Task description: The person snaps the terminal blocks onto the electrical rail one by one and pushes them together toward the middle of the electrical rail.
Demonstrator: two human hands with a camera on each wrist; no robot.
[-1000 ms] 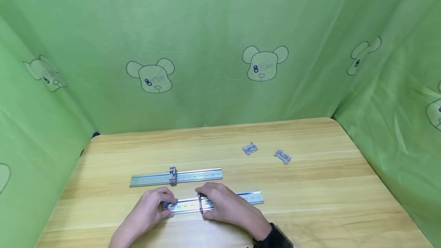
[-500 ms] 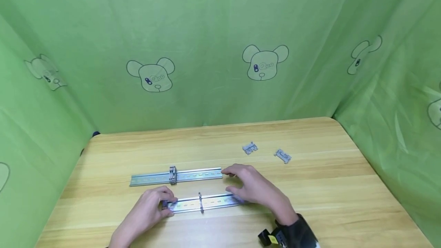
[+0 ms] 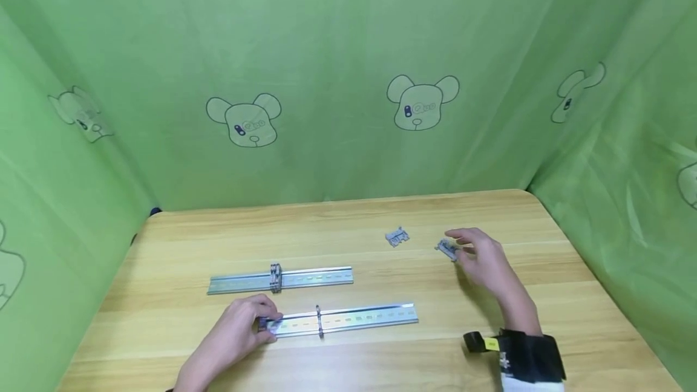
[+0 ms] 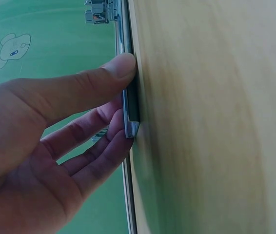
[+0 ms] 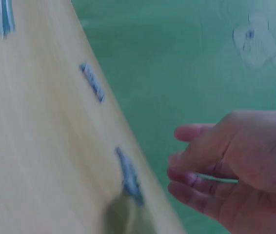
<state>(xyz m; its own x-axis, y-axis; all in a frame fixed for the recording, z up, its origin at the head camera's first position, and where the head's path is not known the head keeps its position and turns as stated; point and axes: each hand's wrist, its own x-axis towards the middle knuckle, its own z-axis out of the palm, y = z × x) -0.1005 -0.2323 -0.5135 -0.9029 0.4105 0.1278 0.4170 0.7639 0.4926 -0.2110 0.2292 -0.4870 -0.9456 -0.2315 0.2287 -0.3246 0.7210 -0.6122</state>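
At the near rail's left end, my left hand [image 3: 236, 333] pinches the slotted metal DIN rail [image 3: 370, 317] between thumb and fingers. In the left wrist view the thumb lies along one edge of the rail [image 4: 132, 108], with fingers at the other. A thin grey terminal block [image 3: 319, 322] sits across this rail near its middle. My right hand [image 3: 486, 264] hovers beside a loose grey terminal block [image 3: 446, 250], fingers spread and slightly bent. The right wrist view, a little blurred, shows a gap between the fingers and that block [image 5: 129, 176].
A second DIN rail [image 3: 321, 277] lies behind the first, bearing a cluster of grey terminal blocks [image 3: 276, 278]. Another loose terminal block [image 3: 397, 236] lies left of the right hand. A green curtain [image 3: 337, 156] stands behind the wooden table [image 3: 229, 231].
My right hand has left the terminal block on the near rail and moved right and away to the loose block. The left hand keeps its hold on the rail end.
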